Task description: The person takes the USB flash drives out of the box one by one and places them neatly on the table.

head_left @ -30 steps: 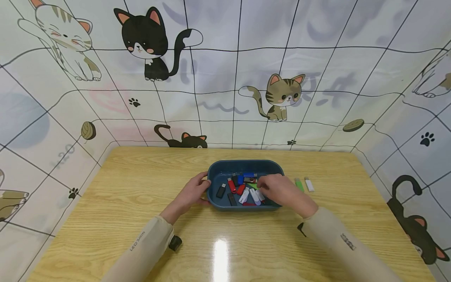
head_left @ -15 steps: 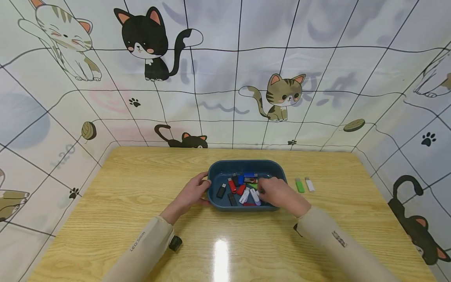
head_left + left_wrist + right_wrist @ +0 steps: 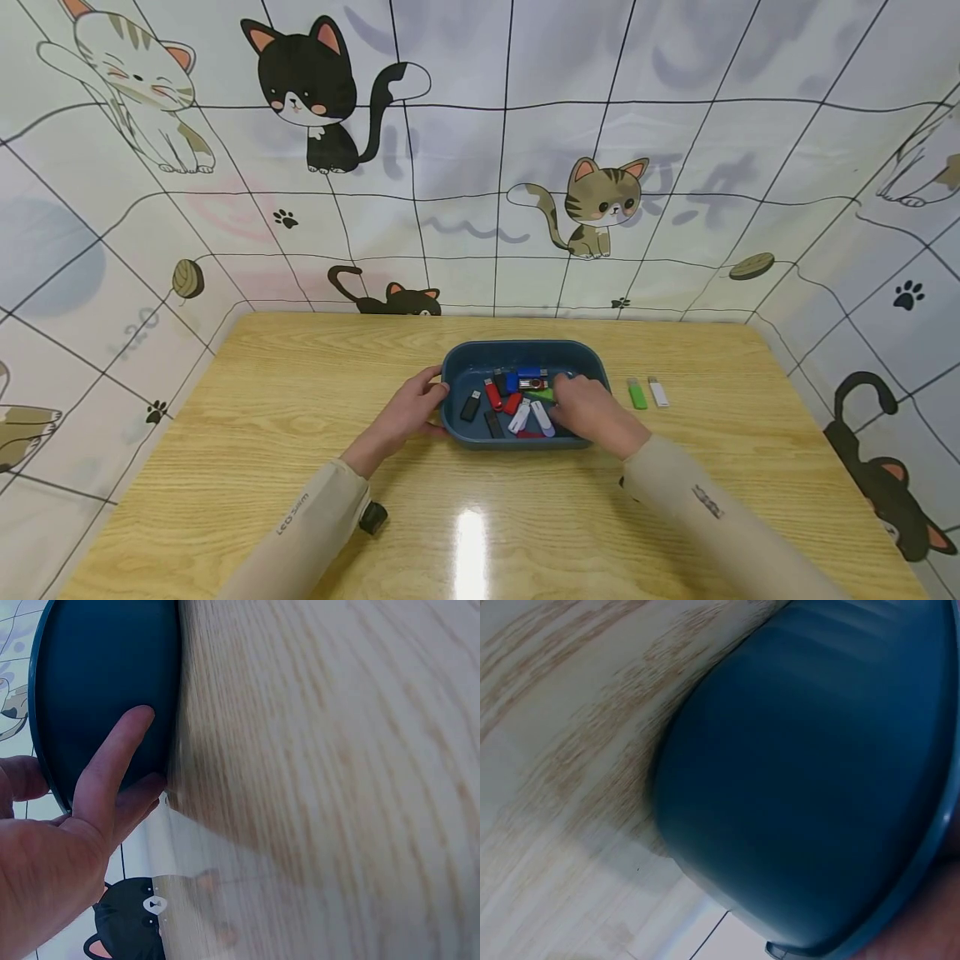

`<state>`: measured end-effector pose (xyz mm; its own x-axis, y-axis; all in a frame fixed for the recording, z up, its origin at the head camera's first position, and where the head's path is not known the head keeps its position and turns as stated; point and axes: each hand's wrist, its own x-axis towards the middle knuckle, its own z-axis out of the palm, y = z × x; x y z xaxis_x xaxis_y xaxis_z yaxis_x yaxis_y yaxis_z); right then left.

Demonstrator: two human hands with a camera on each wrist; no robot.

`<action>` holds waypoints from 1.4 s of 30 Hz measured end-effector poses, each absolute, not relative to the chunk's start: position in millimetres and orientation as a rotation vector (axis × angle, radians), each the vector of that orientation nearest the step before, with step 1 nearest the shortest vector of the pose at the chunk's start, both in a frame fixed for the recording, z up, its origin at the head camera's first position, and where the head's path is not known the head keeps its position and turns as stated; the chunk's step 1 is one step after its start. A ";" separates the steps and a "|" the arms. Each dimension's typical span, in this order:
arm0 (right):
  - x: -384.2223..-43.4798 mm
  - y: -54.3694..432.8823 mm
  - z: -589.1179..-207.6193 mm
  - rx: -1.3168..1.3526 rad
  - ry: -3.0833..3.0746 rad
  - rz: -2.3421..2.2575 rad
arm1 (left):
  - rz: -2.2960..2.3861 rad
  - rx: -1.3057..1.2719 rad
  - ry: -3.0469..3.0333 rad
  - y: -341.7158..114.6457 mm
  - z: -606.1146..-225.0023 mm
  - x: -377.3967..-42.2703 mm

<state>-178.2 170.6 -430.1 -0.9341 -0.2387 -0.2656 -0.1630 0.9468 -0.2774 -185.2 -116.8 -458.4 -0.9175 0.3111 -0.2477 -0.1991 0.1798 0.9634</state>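
A dark blue plastic bin [image 3: 517,444] holds several USB sticks, among them a black USB stick [image 3: 471,407], a red one and white ones. My left hand [image 3: 408,404] holds the bin's left end. In the left wrist view that hand [image 3: 97,802] has its fingers along the outer wall and the thumb at the rim. My right hand [image 3: 588,408] reaches over the right end into the bin, with its fingertips hidden, so whether they pinch a stick does not show. The right wrist view shows mainly the bin's outer wall [image 3: 802,765].
On the wooden table [image 3: 337,350], right of the bin, lie a green USB stick [image 3: 637,394] and a white USB stick [image 3: 658,392]. A cat-printed curtain [image 3: 465,167] hangs behind the table and at both sides.
My right forearm has shifted left and the hand sits slightly differently over the bin's right end, uncovering the green stick on the table. The left hand and bin stay put.
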 end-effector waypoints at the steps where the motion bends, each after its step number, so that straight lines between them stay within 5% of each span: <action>1: -178.8 170.3 -431.0 -0.290 2.812 -0.366 | 1.788 0.107 2.073 -117.1 -458.5 -185.1; 7: -180.8 172.7 -429.6 -0.348 2.858 -0.292 | 1.773 0.133 2.073 -119.1 -457.8 -184.5; 17: -181.5 184.3 -414.9 -0.960 2.715 -0.214 | 1.785 0.118 2.075 -119.6 -455.6 -184.2; 29: -184.9 182.0 -417.1 -0.775 2.707 -0.033 | 1.784 0.127 2.064 -119.7 -460.5 -186.2; 42: -187.8 182.2 -422.2 -0.874 2.647 -0.050 | 1.780 0.109 2.073 -118.5 -459.5 -185.8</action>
